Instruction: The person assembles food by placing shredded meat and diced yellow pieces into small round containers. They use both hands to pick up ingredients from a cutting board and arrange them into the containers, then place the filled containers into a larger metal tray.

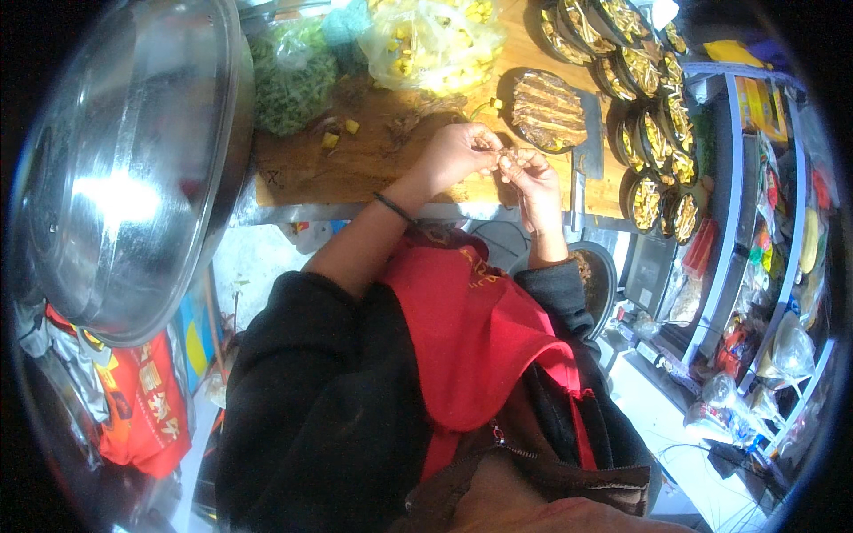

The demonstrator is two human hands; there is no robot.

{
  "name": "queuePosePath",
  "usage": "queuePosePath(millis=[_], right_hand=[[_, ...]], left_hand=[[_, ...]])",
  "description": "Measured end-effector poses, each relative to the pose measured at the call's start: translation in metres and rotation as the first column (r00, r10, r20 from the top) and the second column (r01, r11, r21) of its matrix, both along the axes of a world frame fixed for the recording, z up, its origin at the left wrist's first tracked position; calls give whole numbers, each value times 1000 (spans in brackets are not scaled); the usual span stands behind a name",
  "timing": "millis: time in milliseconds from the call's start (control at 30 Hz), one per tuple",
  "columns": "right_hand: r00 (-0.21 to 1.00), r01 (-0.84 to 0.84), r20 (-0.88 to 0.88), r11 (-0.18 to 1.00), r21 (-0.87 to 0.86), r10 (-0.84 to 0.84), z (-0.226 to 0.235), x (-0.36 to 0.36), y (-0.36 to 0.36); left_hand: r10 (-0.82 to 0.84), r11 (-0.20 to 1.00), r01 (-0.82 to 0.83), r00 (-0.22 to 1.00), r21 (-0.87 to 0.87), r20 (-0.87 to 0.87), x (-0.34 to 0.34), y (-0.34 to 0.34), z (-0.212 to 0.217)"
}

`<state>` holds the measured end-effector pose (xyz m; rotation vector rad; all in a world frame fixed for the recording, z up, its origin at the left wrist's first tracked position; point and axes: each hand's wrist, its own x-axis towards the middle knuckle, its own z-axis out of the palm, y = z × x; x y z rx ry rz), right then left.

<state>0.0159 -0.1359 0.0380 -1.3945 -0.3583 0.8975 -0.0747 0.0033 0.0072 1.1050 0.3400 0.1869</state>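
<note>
My left hand (455, 158) and my right hand (536, 185) meet above the front part of a wooden board (311, 173). Fingertips of both are pinched together around a small brown scrap, too small to make out. Just beyond my right hand sits a round dark bowl of brown sliced food (548, 111), laid in rows. Beside that bowl lies what looks like a cleaver (588, 133), its wide grey blade flat and its narrow end toward me. Brown shreds (404, 120) and a few yellow cubes (330, 140) are scattered left of my hands.
Several small black bowls of yellow and pale strips (647, 202) stand along the board's right side. Bags of yellow cubes (435, 44) and chopped greens (293, 84) lie at the back. A large shiny metal lid (133, 169) rises at left; packed shelves (724, 222) stand at right.
</note>
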Motion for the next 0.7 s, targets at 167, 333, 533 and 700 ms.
queuePosePath(millis=[167, 333, 533, 700], right_hand=[[986, -31, -167, 999, -8, 30, -1, 3, -3], [959, -54, -275, 997, 47, 65, 9, 1, -1], [991, -80, 103, 992, -96, 89, 31, 14, -4], [984, -122, 115, 982, -143, 139, 34, 22, -8]], left_hand=[[20, 955, 34, 984, 295, -177, -2, -3, 6], [104, 814, 4, 983, 581, -153, 1, -6, -16], [-116, 992, 110, 989, -68, -91, 13, 11, -21], [-170, 969, 168, 985, -182, 2, 20, -2, 1]])
